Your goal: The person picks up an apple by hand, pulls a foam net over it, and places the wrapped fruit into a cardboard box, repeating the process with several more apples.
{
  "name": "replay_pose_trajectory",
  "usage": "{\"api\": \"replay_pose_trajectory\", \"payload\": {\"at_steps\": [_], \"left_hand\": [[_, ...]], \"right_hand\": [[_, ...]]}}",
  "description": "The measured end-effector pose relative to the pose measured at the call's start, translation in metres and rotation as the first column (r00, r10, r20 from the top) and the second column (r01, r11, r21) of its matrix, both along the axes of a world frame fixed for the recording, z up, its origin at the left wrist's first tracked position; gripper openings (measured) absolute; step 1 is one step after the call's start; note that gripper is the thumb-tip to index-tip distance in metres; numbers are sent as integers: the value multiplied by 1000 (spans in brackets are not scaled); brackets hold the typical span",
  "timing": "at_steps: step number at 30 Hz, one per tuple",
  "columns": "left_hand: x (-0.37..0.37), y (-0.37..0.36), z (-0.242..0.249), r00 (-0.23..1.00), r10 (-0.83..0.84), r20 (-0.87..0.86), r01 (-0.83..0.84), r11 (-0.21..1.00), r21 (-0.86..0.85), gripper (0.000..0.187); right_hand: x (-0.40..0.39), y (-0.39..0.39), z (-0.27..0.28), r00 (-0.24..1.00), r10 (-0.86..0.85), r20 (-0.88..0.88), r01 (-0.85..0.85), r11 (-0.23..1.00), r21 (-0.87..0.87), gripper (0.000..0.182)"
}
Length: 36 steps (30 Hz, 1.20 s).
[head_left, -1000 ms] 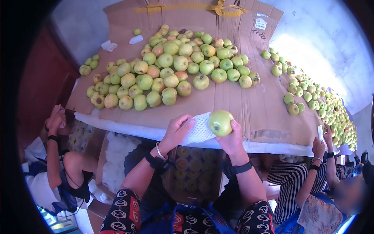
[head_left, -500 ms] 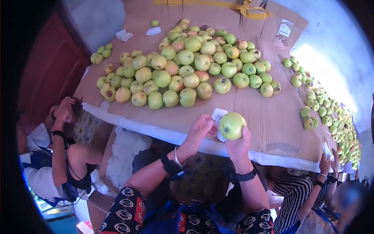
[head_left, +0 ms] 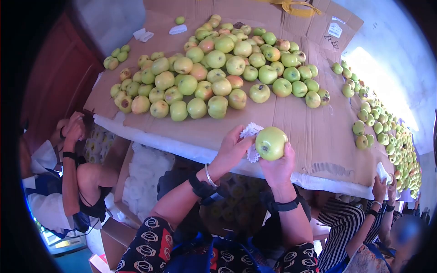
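Note:
A green apple (head_left: 271, 143) rests in my right hand (head_left: 280, 169), its brown-marked end turned towards me. My fingers are closed around its right side and underside. Just to the left, my left hand (head_left: 231, 149) pinches a white foam net sleeve (head_left: 251, 130), which sits against the apple's left side and partly behind it. Both hands are above the front edge of the cardboard-covered table (head_left: 191, 132). Behind them lies a big heap of green apples (head_left: 216, 59), some blushed red and a few with dark spots.
More apples (head_left: 384, 123) are spread along the right. Foam sleeves (head_left: 178, 29) lie at the back. Below the table's edge stands a box of white foam sleeves (head_left: 148, 182). A person (head_left: 70, 173) sits at left; another person's hands (head_left: 382, 184) hold something white at right.
My left hand has shifted slightly, and the foam sleeve has spread out more beside the apple. The apple stays in my right hand. The view has tilted a little.

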<state>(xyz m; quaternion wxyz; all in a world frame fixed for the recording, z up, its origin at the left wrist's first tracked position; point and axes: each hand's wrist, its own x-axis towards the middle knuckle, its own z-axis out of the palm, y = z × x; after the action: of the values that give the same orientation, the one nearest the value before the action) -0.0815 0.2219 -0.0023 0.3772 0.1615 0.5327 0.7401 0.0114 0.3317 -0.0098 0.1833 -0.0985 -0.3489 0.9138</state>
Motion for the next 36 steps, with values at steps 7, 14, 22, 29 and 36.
{"api": "replay_pose_trajectory", "payload": {"at_steps": [7,14,22,29,36], "left_hand": [[-4,0,-15,959,58,-277,-62,998,-3,18],[-4,-8,-1,976,101,-191,-81,991,109,12],[-14,-19,-3,709,194,-678,-171,980,101,17],[2,-12,-7,940,83,-332,-55,994,91,32],[11,-3,-13,978,188,89,-205,943,261,42]], "right_hand": [[4,9,8,998,-59,-30,62,991,120,56],[-5,0,12,988,-143,51,101,871,481,69],[-20,-5,-5,943,-331,-29,168,401,901,72],[-24,-4,0,887,-441,-134,217,142,966,76],[-26,-13,7,886,-416,-205,200,-56,978,77]]}}
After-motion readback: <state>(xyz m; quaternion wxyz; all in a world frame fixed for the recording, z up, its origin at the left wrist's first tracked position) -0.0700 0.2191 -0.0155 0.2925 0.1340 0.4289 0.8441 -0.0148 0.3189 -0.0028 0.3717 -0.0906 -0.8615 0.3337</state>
